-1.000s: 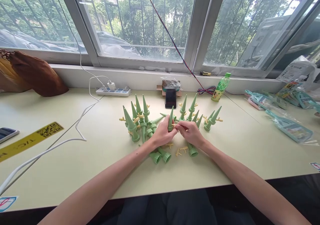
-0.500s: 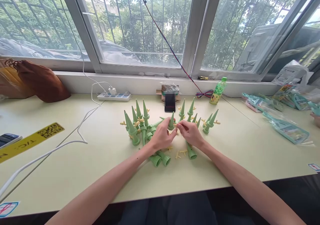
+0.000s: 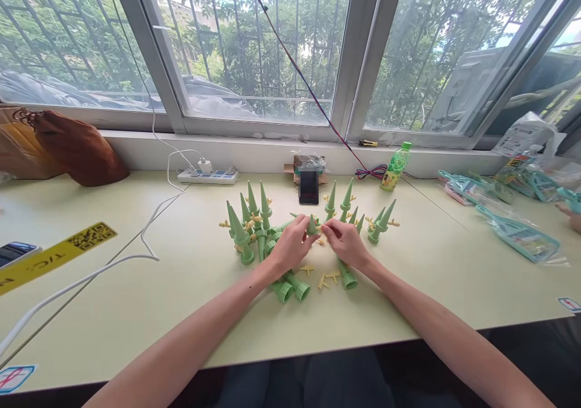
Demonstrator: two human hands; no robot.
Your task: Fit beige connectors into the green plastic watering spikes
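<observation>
My left hand [image 3: 289,247] is closed round a green plastic watering spike [image 3: 311,224], its pointed end up. Close by on the right, my right hand [image 3: 348,244] pinches a small yellow valve [image 3: 322,228] at the side of that spike; fingers partly hide it. Several spikes stand upright with yellow valves in their sides, such as one on the left [image 3: 245,249] and one on the right [image 3: 374,232]. Under and beside my wrists lie spikes on their sides, among them one with its open end facing me [image 3: 348,279]. Loose yellow valves [image 3: 333,278] lie between my forearms.
A phone [image 3: 309,195] leans on a small box behind the spikes. Further back are a power strip [image 3: 207,176], a drink bottle [image 3: 396,167] and a brown bag [image 3: 79,148]. Packaged pale-blue items [image 3: 520,233] lie at right. A white cable [image 3: 113,264] crosses the left side.
The spike in my left hand has tipped, its point now lower and nearer me. My right hand stays pinched beside it, almost unmoved.
</observation>
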